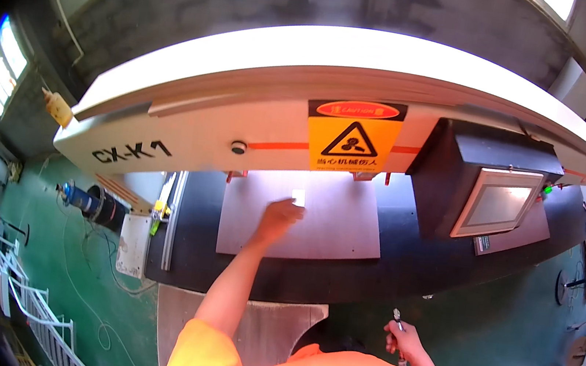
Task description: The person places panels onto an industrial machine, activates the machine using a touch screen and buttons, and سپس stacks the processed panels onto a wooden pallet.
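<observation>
My left hand (281, 220) reaches over a flat pinkish-grey panel (331, 232) lying on the dark machine table. Its fingers are closed at the lower edge of a small white label (298, 197). Low on the right, away from the table, my right hand (402, 339) is wrapped round a slim dark-and-silver pen-like tool (398, 315). One end of the tool sticks out above the fist, the other below; its exact kind is too small to tell.
A long white machine beam (204, 123) with a yellow-and-orange warning sign (352, 137) spans above the table. A screen box (501, 203) hangs at the right, partly over another panel (523, 232). A grey board (237, 324) stands before me; white metal racks (43, 309) stand lower left.
</observation>
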`<state>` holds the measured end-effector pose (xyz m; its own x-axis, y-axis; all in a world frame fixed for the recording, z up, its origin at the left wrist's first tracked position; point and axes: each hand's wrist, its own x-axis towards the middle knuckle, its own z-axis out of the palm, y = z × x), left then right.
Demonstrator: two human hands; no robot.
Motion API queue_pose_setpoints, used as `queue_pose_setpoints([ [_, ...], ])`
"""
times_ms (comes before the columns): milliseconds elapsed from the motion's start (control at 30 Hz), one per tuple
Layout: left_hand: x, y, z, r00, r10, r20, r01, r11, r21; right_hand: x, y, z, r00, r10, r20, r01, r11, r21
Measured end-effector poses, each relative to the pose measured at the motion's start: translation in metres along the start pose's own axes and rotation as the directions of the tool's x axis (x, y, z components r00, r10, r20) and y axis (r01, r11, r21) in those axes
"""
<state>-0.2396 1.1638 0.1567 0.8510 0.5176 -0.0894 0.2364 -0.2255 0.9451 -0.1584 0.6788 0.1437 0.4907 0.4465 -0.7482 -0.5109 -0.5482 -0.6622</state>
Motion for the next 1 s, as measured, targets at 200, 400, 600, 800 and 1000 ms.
queue_pose_setpoints([
  [200, 0.046, 0.060, -0.065, 0.856, -0.141, -0.498, -0.191, 0.808, -0.558, -0.030, 0.053, -0.041, 0.987, 0.101, -0.129, -0.080, 0.984, 0.159],
  [400, 0.095, 0.027, -0.104, 0.857, 0.002, -0.515, -0.219, 0.907, -0.360, -0.037, 0.081, -0.089, 0.971, 0.051, -0.233, 0.004, 0.974, 0.228],
  [600, 0.065, 0.113, 0.070, 0.833, -0.011, -0.554, -0.027, 0.998, -0.060, -0.075, 0.154, -0.133, 0.962, 0.036, -0.272, 0.053, 0.948, 0.314],
  [800, 0.011, 0.119, 0.203, 0.874, -0.050, -0.483, 0.086, 0.995, 0.053, -0.108, 0.188, -0.213, 0.963, -0.049, -0.264, 0.118, 0.961, 0.250],
  [1000, -0.038, 0.029, 0.291, 0.948, -0.237, -0.211, 0.269, 0.953, 0.137, -0.154, 0.230, -0.311, 0.911, 0.018, -0.412, 0.275, 0.716, 0.641],
])
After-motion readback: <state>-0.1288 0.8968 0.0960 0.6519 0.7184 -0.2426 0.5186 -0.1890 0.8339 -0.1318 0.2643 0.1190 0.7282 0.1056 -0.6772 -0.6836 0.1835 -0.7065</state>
